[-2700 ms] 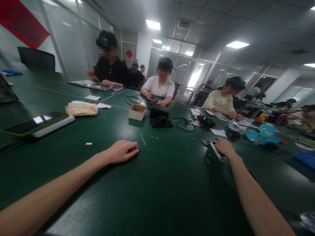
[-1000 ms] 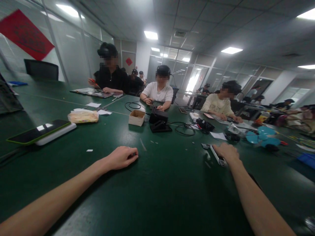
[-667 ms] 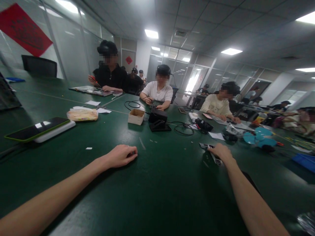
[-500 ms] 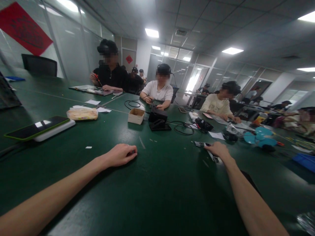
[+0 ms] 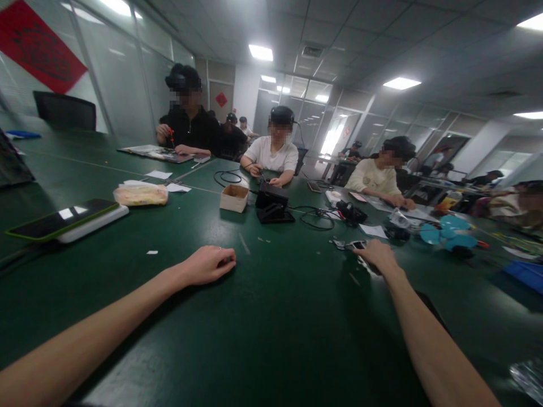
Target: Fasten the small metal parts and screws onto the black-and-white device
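My left hand (image 5: 208, 265) rests on the green table (image 5: 271, 316) with its fingers curled in. A small dark spot shows between thumb and fingers; whether it is an object or shadow I cannot tell. Over at the right, my right hand (image 5: 382, 259) has its fingers closed on a slim silver metal piece with a small dark panel (image 5: 359, 245). Its forked-looking end sticks out left of the fingertips, and a pale, blurred part shows under the hand. The palm hides the rest.
Ahead stand an open cardboard box (image 5: 234, 199) and a black stand (image 5: 274, 203) with cables. A phone (image 5: 63, 217) on a white block and a wrapped packet (image 5: 141, 195) lie left. Blue fan blades (image 5: 449, 233) and a blue tray (image 5: 526, 277) are right. Several people sit around.
The silver piece has turned and tilted slightly in my right hand, and its lower part is now blurred. My left hand has stayed in place. The camera view has shifted a little.
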A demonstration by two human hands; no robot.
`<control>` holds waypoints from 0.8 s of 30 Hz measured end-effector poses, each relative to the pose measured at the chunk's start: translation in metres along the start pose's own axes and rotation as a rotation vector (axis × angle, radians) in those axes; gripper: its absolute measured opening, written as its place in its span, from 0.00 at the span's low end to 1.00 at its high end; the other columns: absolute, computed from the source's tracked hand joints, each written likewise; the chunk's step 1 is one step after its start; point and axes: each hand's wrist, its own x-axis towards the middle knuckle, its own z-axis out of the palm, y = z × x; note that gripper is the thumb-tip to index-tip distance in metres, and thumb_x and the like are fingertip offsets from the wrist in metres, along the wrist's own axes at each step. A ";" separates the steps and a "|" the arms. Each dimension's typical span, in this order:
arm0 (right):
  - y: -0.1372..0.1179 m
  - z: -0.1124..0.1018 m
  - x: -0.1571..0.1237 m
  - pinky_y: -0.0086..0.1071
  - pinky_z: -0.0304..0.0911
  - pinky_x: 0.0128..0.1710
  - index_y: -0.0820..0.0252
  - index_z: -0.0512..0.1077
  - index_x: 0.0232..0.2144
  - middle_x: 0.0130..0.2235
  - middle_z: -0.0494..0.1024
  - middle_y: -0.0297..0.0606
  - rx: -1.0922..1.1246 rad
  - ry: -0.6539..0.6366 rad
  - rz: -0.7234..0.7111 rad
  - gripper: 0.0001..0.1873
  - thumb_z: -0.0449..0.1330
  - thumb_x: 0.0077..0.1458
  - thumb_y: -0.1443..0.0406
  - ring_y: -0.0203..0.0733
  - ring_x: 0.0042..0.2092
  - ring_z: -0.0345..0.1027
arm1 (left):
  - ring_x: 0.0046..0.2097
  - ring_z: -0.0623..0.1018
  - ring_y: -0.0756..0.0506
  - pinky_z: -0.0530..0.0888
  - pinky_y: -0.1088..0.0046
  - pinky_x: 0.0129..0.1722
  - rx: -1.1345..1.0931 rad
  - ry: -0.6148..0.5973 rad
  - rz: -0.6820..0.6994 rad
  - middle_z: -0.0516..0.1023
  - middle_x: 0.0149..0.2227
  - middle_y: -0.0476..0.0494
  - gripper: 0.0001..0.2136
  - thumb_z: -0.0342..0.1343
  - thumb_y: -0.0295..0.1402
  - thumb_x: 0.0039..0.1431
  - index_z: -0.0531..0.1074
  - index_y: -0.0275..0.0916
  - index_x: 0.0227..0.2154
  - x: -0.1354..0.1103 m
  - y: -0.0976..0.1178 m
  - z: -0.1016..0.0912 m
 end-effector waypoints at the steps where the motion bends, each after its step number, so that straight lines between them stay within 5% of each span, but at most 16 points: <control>1: 0.000 -0.001 -0.001 0.37 0.67 0.37 0.68 0.74 0.44 0.43 0.77 0.58 0.014 0.008 0.008 0.26 0.61 0.51 0.52 0.58 0.45 0.74 | 0.29 0.75 0.47 0.66 0.74 0.30 0.001 -0.002 -0.003 0.76 0.28 0.46 0.12 0.46 0.39 0.64 0.71 0.39 0.35 0.000 0.000 0.000; 15: 0.005 -0.005 0.005 0.34 0.63 0.35 0.60 0.78 0.32 0.36 0.80 0.47 0.033 -0.022 -0.062 0.15 0.61 0.49 0.55 0.54 0.42 0.73 | 0.31 0.75 0.47 0.66 0.73 0.31 0.016 -0.006 0.003 0.77 0.29 0.46 0.12 0.45 0.38 0.64 0.71 0.39 0.36 0.000 -0.002 0.001; 24: 0.015 -0.021 0.000 0.30 0.57 0.24 0.63 0.72 0.24 0.22 0.71 0.37 0.598 -0.239 -0.008 0.18 0.61 0.49 0.52 0.40 0.26 0.66 | 0.31 0.75 0.46 0.66 0.74 0.31 0.021 -0.004 -0.009 0.77 0.29 0.46 0.11 0.46 0.38 0.63 0.71 0.39 0.36 0.001 -0.002 0.002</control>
